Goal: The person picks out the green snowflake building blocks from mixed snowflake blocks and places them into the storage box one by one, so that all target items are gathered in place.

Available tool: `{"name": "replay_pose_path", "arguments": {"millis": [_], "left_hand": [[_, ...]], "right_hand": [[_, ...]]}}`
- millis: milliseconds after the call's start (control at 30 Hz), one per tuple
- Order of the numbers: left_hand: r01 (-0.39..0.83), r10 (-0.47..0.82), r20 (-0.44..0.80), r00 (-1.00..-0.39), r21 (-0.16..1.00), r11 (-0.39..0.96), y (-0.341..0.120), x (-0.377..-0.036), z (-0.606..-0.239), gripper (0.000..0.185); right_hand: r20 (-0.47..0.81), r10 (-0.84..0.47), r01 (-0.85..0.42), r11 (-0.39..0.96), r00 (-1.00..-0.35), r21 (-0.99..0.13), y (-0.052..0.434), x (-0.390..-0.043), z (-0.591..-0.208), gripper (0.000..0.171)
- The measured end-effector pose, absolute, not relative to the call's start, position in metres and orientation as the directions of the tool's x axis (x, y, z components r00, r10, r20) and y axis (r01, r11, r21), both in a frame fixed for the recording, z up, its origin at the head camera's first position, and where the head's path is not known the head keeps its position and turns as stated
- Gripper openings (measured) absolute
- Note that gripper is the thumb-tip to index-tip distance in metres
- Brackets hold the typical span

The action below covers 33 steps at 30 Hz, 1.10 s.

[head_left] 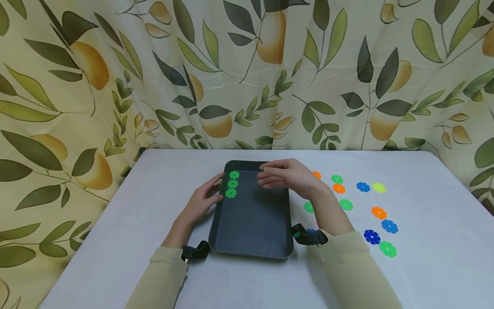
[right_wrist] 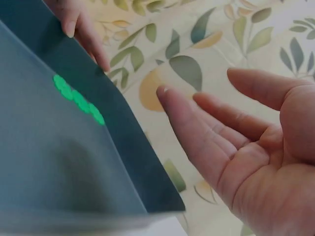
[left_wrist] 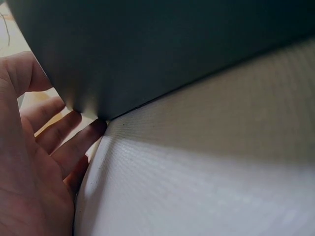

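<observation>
A dark grey rectangular tray (head_left: 254, 223) lies on the white table. Three green notched discs (head_left: 232, 183) form a column along its left wall, at the far end; the same green row (right_wrist: 78, 100) shows in the right wrist view. My left hand (head_left: 198, 202) touches the outside of the tray's left wall with relaxed fingers. The left wrist view shows its fingertips (left_wrist: 81, 142) against the dark wall. Above the tray's far right part hovers my right hand (head_left: 287, 175), fingers extended, nothing in them. In the right wrist view its palm (right_wrist: 256, 172) is bare.
Right of the tray, several loose notched discs lie scattered on the table, among them an orange disc (head_left: 379, 213), a dark blue disc (head_left: 372, 237), a green disc (head_left: 387, 249) and a yellow-green disc (head_left: 379, 187). My right forearm overlaps some of them. A patterned curtain (head_left: 247, 86) hangs behind.
</observation>
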<state>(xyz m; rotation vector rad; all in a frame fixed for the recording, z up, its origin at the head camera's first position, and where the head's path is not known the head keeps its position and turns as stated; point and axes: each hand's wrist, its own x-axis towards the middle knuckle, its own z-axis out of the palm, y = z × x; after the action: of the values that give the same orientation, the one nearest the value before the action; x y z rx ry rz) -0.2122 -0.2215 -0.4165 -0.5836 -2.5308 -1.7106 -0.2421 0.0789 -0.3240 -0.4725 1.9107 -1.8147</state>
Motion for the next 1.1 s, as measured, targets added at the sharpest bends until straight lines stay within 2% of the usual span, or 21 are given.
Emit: {"name": "replay_pose_path", "arguments": {"millis": [200, 600, 767, 1100], "left_hand": [[0.32, 0.289, 0.229, -0.93, 0.89, 0.324, -0.22, -0.212, -0.418, 0.064], [0.321, 0.285, 0.229, -0.931, 0.886, 0.335, -0.221, -0.213, -0.42, 0.064], [0.323, 0.29, 0.228, -0.929, 0.885, 0.337, -0.221, -0.214, -0.419, 0.064], [0.324, 0.293, 0.23, -0.928, 0.886, 0.331, -0.22, -0.213, -0.419, 0.064]], "right_hand": [[-0.104, -0.524, 0.079, 0.07, -0.845, -0.994, 0.107, -0.227, -0.328, 0.045], [-0.077, -0.519, 0.001, 0.146, -0.851, -0.989, 0.153, -0.21, -0.325, 0.047], [-0.047, -0.517, -0.045, 0.164, -0.855, -0.985, 0.176, -0.201, -0.32, 0.043], [-0.061, -0.444, -0.051, 0.235, -0.894, -0.971, 0.219, -0.188, -0.318, 0.035]]}}
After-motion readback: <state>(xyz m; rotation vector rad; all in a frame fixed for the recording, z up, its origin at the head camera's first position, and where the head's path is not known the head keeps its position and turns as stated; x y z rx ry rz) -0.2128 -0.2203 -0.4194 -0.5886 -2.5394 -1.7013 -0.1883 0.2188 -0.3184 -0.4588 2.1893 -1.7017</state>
